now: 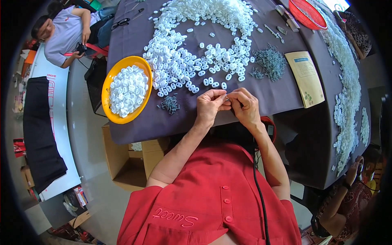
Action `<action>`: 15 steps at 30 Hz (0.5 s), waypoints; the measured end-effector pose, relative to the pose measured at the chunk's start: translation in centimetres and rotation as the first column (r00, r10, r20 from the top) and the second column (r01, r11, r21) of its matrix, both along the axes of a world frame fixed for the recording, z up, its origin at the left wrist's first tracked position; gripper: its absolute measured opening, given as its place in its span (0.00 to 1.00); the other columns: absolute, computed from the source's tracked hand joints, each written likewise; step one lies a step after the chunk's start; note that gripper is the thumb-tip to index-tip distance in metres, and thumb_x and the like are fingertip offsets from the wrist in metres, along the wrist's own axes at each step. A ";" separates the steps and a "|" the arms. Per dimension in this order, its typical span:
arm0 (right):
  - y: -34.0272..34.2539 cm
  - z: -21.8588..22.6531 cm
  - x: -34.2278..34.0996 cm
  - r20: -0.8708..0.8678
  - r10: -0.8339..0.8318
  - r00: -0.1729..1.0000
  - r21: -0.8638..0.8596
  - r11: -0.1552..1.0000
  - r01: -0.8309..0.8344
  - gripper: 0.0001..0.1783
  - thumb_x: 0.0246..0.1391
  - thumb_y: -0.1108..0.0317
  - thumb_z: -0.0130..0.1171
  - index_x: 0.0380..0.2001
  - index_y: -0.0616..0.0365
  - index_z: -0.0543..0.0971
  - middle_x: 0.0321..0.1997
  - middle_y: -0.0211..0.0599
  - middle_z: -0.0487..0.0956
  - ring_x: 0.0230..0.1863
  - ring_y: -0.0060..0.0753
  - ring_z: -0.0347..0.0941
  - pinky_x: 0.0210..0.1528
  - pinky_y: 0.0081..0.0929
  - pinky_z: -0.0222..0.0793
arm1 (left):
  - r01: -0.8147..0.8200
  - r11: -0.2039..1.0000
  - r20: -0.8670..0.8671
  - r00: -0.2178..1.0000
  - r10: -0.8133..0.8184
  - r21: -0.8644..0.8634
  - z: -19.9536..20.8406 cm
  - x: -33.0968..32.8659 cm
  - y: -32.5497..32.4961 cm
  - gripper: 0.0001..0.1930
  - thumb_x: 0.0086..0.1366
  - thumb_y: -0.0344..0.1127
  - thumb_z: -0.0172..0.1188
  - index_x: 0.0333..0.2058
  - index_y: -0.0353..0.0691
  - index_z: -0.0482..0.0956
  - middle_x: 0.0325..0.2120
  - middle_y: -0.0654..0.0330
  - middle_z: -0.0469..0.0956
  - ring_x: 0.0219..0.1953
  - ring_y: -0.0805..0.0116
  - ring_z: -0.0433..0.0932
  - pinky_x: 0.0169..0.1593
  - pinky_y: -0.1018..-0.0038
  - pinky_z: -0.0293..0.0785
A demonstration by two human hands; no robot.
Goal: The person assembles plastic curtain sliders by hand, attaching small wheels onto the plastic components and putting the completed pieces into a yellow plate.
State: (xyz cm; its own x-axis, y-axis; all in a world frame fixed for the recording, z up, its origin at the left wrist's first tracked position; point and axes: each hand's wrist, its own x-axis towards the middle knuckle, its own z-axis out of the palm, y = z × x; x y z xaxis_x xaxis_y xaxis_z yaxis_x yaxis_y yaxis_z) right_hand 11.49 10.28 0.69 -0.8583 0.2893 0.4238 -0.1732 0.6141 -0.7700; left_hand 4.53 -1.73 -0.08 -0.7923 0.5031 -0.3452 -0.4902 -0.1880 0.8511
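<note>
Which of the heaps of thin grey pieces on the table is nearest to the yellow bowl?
The small heap between the yellow bowl and the left hand; the other, larger heap lies farther to the right.

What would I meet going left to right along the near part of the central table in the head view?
yellow bowl → small grey pile → left hand → right hand → larger grey pile → tan booklet

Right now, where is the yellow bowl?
In the head view, the yellow bowl sits on the dark table, left of the white heap and the left hand.
</note>
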 end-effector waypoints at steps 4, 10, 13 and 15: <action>0.5 -0.4 0.0 0.035 -0.017 0.999 -0.320 0.947 0.027 0.07 0.46 0.81 0.52 0.30 0.62 0.76 0.25 0.34 0.75 0.24 0.24 0.72 0.27 0.19 0.67 | 0.005 1.000 0.002 1.000 -0.005 0.010 0.0 0.0 0.0 0.05 0.58 0.24 0.55 0.33 0.31 0.75 0.25 0.57 0.77 0.23 0.71 0.77 0.27 0.77 0.78; 0.3 0.0 0.0 0.131 -0.007 0.991 -0.363 0.930 0.054 0.09 0.47 0.81 0.52 0.33 0.62 0.76 0.25 0.34 0.77 0.27 0.20 0.73 0.29 0.18 0.68 | 0.015 1.000 -0.057 0.998 -0.016 -0.021 -0.1 0.1 0.1 0.05 0.57 0.23 0.56 0.33 0.31 0.75 0.24 0.57 0.77 0.22 0.72 0.77 0.27 0.78 0.78; 0.4 -0.1 0.1 0.167 0.017 0.986 -0.385 0.921 0.050 0.10 0.46 0.82 0.51 0.34 0.62 0.75 0.26 0.35 0.77 0.28 0.21 0.74 0.29 0.18 0.68 | 0.018 0.999 -0.081 0.997 -0.020 -0.034 -0.2 0.2 0.2 0.05 0.57 0.24 0.56 0.34 0.31 0.75 0.24 0.58 0.77 0.22 0.73 0.77 0.27 0.79 0.77; 0.4 0.2 0.1 0.157 0.028 0.987 -0.347 0.937 0.029 0.10 0.46 0.82 0.51 0.33 0.62 0.74 0.26 0.36 0.77 0.28 0.23 0.74 0.29 0.19 0.69 | 0.015 0.999 -0.091 0.996 -0.019 -0.042 -0.2 0.2 0.2 0.06 0.57 0.24 0.56 0.34 0.31 0.75 0.24 0.58 0.77 0.22 0.73 0.77 0.27 0.79 0.77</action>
State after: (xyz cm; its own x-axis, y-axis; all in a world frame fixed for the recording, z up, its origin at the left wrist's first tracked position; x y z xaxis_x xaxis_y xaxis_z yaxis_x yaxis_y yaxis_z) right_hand 11.57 10.70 0.89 -0.9054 0.3946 0.1569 -0.0328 0.3034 -0.9523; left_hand 4.74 -1.56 -0.30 -0.8130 0.5037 -0.2921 -0.4126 -0.1444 0.8994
